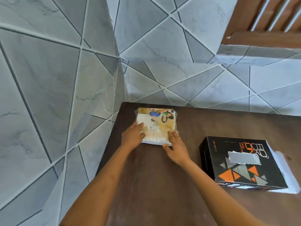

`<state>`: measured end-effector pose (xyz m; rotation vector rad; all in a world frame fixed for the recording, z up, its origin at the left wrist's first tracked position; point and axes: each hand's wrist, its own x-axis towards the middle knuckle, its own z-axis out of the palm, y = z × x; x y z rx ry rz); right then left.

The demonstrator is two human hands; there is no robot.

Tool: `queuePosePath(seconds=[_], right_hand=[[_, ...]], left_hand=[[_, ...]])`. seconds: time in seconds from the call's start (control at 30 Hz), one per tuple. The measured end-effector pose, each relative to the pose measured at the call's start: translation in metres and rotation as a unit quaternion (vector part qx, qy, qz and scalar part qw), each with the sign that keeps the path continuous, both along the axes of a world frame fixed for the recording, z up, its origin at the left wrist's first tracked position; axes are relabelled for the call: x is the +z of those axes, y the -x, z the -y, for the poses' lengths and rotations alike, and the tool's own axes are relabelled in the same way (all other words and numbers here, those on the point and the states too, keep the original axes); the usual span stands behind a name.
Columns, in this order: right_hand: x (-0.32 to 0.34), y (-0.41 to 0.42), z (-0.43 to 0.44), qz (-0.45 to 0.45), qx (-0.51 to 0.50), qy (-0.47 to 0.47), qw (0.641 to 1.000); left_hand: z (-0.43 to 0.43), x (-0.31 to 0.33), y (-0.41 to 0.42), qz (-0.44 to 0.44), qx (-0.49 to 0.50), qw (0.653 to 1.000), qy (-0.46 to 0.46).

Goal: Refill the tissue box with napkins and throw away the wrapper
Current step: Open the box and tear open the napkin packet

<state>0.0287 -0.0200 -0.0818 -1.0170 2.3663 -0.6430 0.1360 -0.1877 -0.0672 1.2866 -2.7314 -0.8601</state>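
A wrapped pack of napkins (pixel 158 123), in clear plastic with a yellow printed picture, lies flat near the far left corner of the dark wooden table (pixel 162 185). My left hand (pixel 132 135) rests on the pack's near left corner, fingers spread over the wrapper. My right hand (pixel 175 146) touches the near right corner, thumb at the pack's front edge. A black tissue box (pixel 241 162) with orange and grey triangles and a grey slot on top stands to the right, apart from both hands.
Grey marbled tiles with dark diagonal lines cover the floor and wall to the left and behind the table. A brown wooden frame (pixel 260 22) shows at the top right. White paper (pixel 291 175) sticks out from under the box's right side.
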Motion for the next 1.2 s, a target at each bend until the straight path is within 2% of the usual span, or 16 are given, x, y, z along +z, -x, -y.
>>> queuePosePath(seconds=[0.17, 0.4, 0.73, 0.83, 0.93, 1.07, 1.13, 1.2], right_hand=[[-0.004, -0.007, -0.018, 0.018, -0.005, 0.009, 1.0], [-0.014, -0.043, -0.074, 0.05, -0.008, 0.065, 0.997], [-0.018, -0.086, -0.18, 0.046, 0.102, 0.043, 0.993], [-0.017, -0.088, -0.221, 0.044, 0.123, 0.037, 0.991], [-0.014, -0.084, -0.257, 0.025, 0.11, 0.048, 0.992], [-0.01, -0.077, -0.298, 0.0, 0.061, 0.039, 0.997], [-0.008, -0.074, -0.318, -0.031, 0.033, 0.026, 0.999], [-0.005, -0.078, -0.332, -0.067, 0.013, 0.024, 0.997]], left_hand=[[-0.018, -0.015, -0.011, -0.055, 0.025, 0.998, -0.029], [-0.086, -0.017, -0.065, -0.012, 0.043, 0.999, 0.003], [-0.217, -0.01, -0.135, -0.004, 0.134, 0.991, -0.018], [-0.27, -0.005, -0.148, 0.025, 0.145, 0.989, -0.013], [-0.316, 0.003, -0.15, 0.101, 0.114, 0.988, 0.016], [-0.372, 0.018, -0.138, 0.162, 0.017, 0.986, 0.017], [-0.395, 0.022, -0.125, 0.17, -0.029, 0.985, -0.01], [-0.408, 0.026, -0.115, 0.126, -0.037, 0.991, -0.037]])
